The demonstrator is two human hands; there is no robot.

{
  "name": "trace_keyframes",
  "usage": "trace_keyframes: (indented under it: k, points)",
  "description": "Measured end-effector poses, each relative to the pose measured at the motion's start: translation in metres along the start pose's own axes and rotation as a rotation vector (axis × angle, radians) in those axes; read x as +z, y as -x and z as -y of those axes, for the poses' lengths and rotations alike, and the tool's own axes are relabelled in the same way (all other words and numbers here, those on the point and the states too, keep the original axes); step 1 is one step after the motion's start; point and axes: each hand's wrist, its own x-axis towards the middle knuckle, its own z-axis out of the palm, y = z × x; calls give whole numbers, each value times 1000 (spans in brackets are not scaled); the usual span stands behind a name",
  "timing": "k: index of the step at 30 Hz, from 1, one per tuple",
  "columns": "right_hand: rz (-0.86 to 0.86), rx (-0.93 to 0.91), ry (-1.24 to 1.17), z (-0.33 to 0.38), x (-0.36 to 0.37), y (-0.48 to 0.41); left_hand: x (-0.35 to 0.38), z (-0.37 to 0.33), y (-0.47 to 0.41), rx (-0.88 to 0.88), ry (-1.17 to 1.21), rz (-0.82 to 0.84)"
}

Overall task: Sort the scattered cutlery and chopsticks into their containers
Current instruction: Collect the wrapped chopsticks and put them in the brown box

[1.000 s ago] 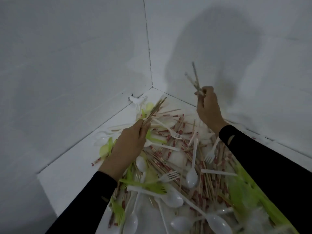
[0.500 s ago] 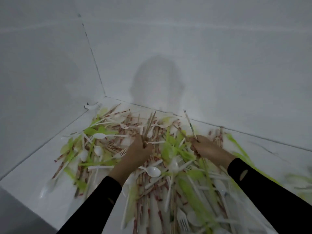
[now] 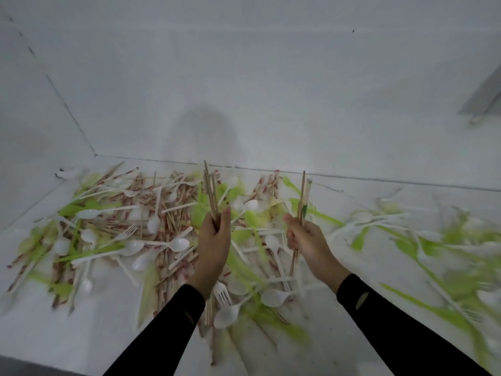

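Over the middle of the desk (image 3: 89,329), above the heap, both hands are raised with chopsticks standing upright in them. The left hand (image 3: 214,245) has its fingers curled round the lower ends of a small bundle of bare wooden chopsticks (image 3: 210,191), tips pointing toward the far edge. The right hand (image 3: 309,245) pinches a thinner clutch of sticks (image 3: 301,196) nearer the middle of their length, so their ends poke out below the palm. One of these looks sleeved in pale paper with a green mark, though the blur leaves me unsure.

Under the hands lies everything left to sort. Loose chopsticks (image 3: 179,210), many in red-printed wrappers, are mixed with white plastic spoons (image 3: 177,244) and white forks (image 3: 222,294). Green plastic cutlery (image 3: 325,215) trails off toward the right edge. No container shows anywhere I can see.

To my eye these sticks are light, stiff and smooth, and likely to slide against each other. A bundle held low, like the left one, could fan out or tip, so a full wrap near the middle looks safer. The plastic pieces seem feather-light and a little springy, and are best lifted by the handle. Crossed handles may drag their neighbours along.
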Motion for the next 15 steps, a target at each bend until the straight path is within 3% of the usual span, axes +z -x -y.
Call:
trace_keyframes:
  k: [4,7,11,15]
  points:
    - [80,23,256,-26,-9,26,14,22,19,-41,-73,84]
    - [74,-11,298,-31,-11,29,19,37,28,-104,-146,134]
    - [44,-18,357,-19,-12,23,6,28,28,-106,31,32]
    - [124,-41,650,-26,-8,21,-26,20,19,-118,-174,-72]
